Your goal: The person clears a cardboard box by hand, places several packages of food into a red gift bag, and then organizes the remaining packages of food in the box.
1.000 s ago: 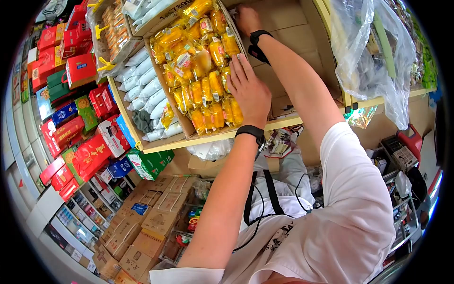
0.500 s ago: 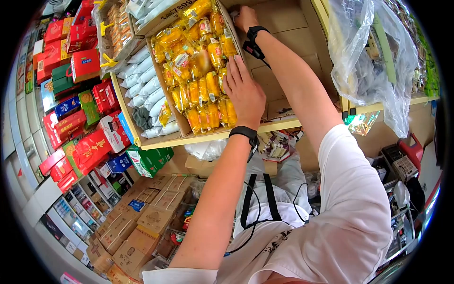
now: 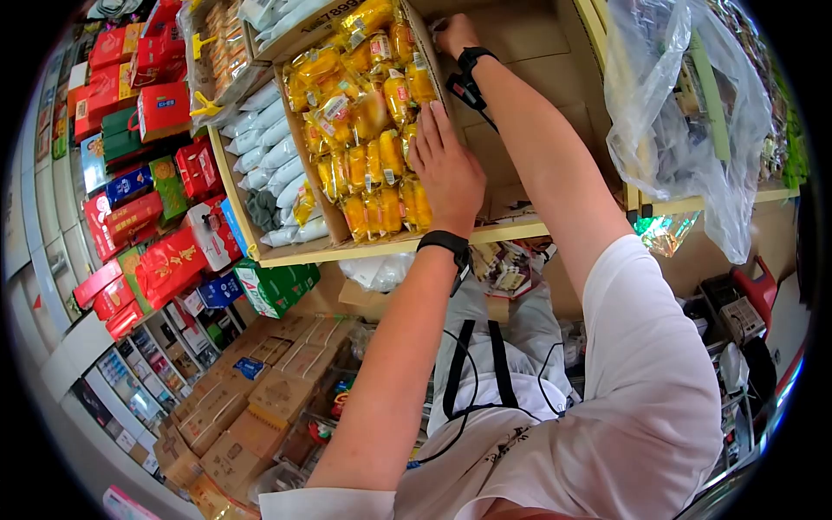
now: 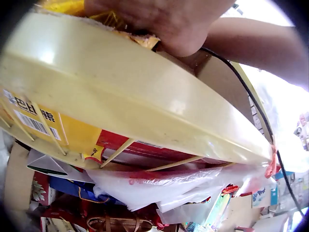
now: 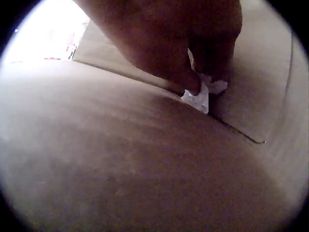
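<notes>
In the head view my left hand (image 3: 449, 173) lies with straight fingers over the right edge of several clear-wrapped yellow snack packs (image 3: 360, 165) in a cardboard box. My right hand (image 3: 456, 36) reaches into the neighbouring cardboard box (image 3: 542, 95), at the far end of its left wall. The right wrist view shows thumb and fingers pinching a crumpled white piece of paper or tissue (image 5: 197, 100) beside a seam in the cardboard. Part of that white piece is hidden by the fingers.
A cream-coloured shelf rim (image 3: 347, 251) runs along the front of the boxes. Left of the yellow packs stand pale silvery packets (image 3: 282, 165). A clear plastic bag (image 3: 676, 113) hangs at the right. Red gift boxes (image 3: 169, 269) and brown cartons (image 3: 243, 416) fill the left side.
My left hand has shifted slightly back toward me along the edge of the packs. The right hand stays at the far end of the box wall, its wrist turned a little.
</notes>
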A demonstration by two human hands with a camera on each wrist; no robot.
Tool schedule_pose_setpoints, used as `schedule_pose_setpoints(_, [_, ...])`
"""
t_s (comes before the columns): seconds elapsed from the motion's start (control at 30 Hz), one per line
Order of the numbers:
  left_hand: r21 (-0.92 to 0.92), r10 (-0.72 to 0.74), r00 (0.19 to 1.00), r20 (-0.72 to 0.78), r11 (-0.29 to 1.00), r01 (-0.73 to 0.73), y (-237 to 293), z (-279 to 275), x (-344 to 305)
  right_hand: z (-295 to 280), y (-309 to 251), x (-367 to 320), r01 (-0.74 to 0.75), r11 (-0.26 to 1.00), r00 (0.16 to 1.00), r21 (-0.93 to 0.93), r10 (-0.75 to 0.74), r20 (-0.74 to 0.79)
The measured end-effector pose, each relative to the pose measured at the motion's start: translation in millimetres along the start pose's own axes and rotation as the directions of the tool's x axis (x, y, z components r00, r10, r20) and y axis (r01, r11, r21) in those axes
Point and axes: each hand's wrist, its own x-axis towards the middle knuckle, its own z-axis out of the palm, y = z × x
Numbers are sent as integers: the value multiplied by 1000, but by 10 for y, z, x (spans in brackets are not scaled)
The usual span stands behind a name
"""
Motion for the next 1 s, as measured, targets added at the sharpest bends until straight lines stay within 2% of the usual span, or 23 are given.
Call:
schedule_pose_setpoints(0.07, [-2,-2,1000,0,1000,2,-3,10,0,-5,78,81,-27,991,997,135,17,74])
schedule_pose_setpoints(0.23, [-8,-1,1000,-3,1000,1,-13,10,-18,269,223,386,-132,990,991,43,132,2])
schedule_pose_setpoints(0.3, [-10,2,1000,-1,1000,-2,-21,20,-9,140,227,383,-109,992,983,59,99,154])
schedule_pose_setpoints(0.33, [-9,0,1000,-2,1000,0,-26,18,-11,60,168,324,-109,992,983,58,98,156])
schedule_pose_setpoints(0.37, [-9,2,1000,-4,1000,-2,-28,21,-7,-22,109,266,-257,924,947,282,183,266])
schedule_pose_setpoints(0.4, [-10,4,1000,-7,1000,-4,-21,18,-2,-35,123,262,-408,785,892,467,232,388])
schedule_pose_setpoints(0.53, [-11,-6,1000,20,1000,6,-13,5,-3,-87,37,266,-378,782,914,496,232,332])
schedule_pose_setpoints(0.63, [-23,4,1000,2,1000,-4,-16,18,-21,-250,-94,200,-417,808,886,417,260,383])
schedule_pose_setpoints(0.7, [-19,0,1000,0,1000,0,-12,33,-15,-391,-71,169,-462,676,871,574,224,437])
schedule_pose_setpoints(0.77, [-26,7,1000,-1,1000,-7,-2,35,-18,-291,67,233,-479,649,859,591,209,468])
schedule_pose_setpoints(0.83, [-31,-10,1000,11,999,10,-5,12,-14,-272,-32,212,-469,261,867,844,319,383])
schedule_pose_setpoints(0.87, [-30,-11,1000,6,999,11,-7,9,-15,-342,-11,201,-420,512,907,749,258,332])
schedule_pose_setpoints(0.9, [-28,-11,1000,4,1000,11,-7,16,-16,-472,-117,103,-417,515,909,749,253,332])
schedule_pose_setpoints(0.93, [-24,-10,1000,4,1000,10,-5,21,-11,-615,-243,-19,-311,783,948,539,214,237])
schedule_pose_setpoints(0.97, [-24,-9,1000,1,1000,9,-4,21,-8,-688,-299,-81,-181,950,977,255,143,159])
schedule_pose_setpoints(1.0, [-22,-7,1000,0,1000,7,-2,17,-8,-543,-156,24,-180,950,977,256,142,158])
